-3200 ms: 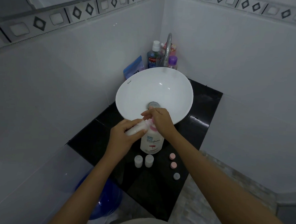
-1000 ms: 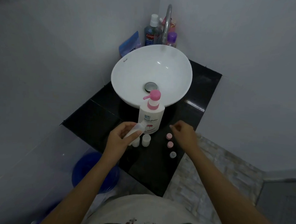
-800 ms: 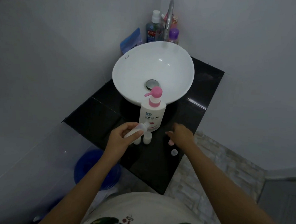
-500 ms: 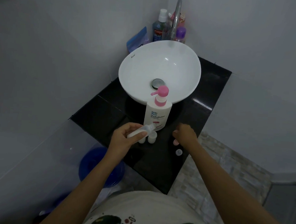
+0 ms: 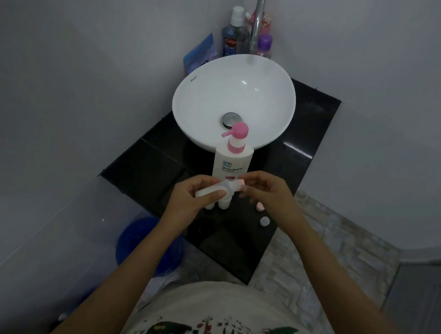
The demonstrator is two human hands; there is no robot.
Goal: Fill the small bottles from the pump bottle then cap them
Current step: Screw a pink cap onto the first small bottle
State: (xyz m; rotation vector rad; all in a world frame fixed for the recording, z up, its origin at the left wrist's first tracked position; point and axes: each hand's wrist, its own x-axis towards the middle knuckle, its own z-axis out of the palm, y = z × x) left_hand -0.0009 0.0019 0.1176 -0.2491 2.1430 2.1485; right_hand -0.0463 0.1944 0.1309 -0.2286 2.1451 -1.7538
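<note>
- Left hand: we note it grips a small bottle, fingers and thumb curled round its body; the bottle lies tilted, nearly on its side, neck pointing right, held above the tabletop in front of the pump bottle.
- Right hand: we record it pinching a pink cap between thumb and fingertips; the cap sits at the mouth of the held bottle; we cannot tell whether it is threaded on or only touching.
- Pump bottle: upright on the black tabletop, just before the basin; white body, pink pump head, spout pointing left.
- Two more small bottles: upright side by side on the tabletop, under the left hand's fingers and partly hidden by them; we see no caps on them, though their tops are hidden.
- Loose caps: one pink cap on the tabletop just beside the right wrist, partly hidden; one pale cap nearer us, apart from it.
- Surroundings: white basin on the black tabletop, metal drain at its centre; tap behind it; toiletry bottles and a blue pouch in the corner behind; blue bucket on the floor, lower left.
</note>
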